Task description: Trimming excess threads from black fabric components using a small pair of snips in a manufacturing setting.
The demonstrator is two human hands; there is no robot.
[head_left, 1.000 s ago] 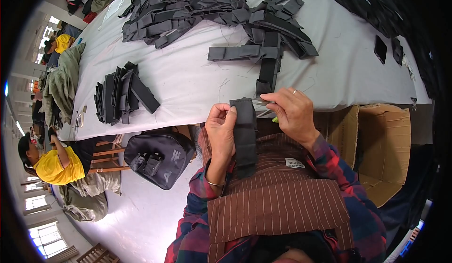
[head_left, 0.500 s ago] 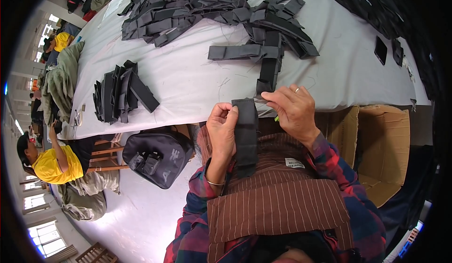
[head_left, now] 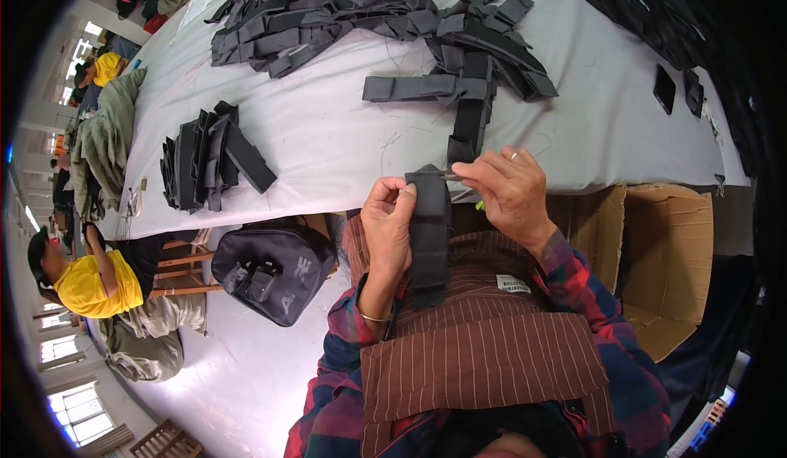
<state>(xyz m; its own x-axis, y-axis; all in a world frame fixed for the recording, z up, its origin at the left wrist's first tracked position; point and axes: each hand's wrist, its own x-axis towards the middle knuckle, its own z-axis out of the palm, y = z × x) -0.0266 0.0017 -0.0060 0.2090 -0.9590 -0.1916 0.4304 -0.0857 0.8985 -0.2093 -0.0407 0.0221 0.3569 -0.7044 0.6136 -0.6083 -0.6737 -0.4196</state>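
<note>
My left hand [head_left: 389, 224] pinches the upper left edge of a dark grey fabric strip [head_left: 429, 245]. The strip hangs in front of my striped apron, a stitched line along its top. Closed around a slim metal-tipped tool, my right hand [head_left: 508, 187] is just right of the strip. The tool's tip [head_left: 448, 176] touches or nearly touches the strip's top right corner; a bright green bit [head_left: 480, 205] shows under the fingers. Most of the tool is hidden, so its kind is unclear. Beyond my hands, more grey strips [head_left: 470, 118] lie crossed on the white-covered table [head_left: 328, 154].
A large heap of grey strips [head_left: 328, 15] covers the table's far part. At left stands a smaller bundle [head_left: 215, 159]. A phone [head_left: 664, 89] lies at right, near dark cloth [head_left: 648, 7]. Below the table are a cardboard box [head_left: 668, 261] and a black bag [head_left: 275, 273]. A person in yellow [head_left: 98, 282] sits left.
The tool's tip has moved left, onto or close to the strip's top right corner. My left hand keeps its pinch. The person in yellow at left has lowered an arm.
</note>
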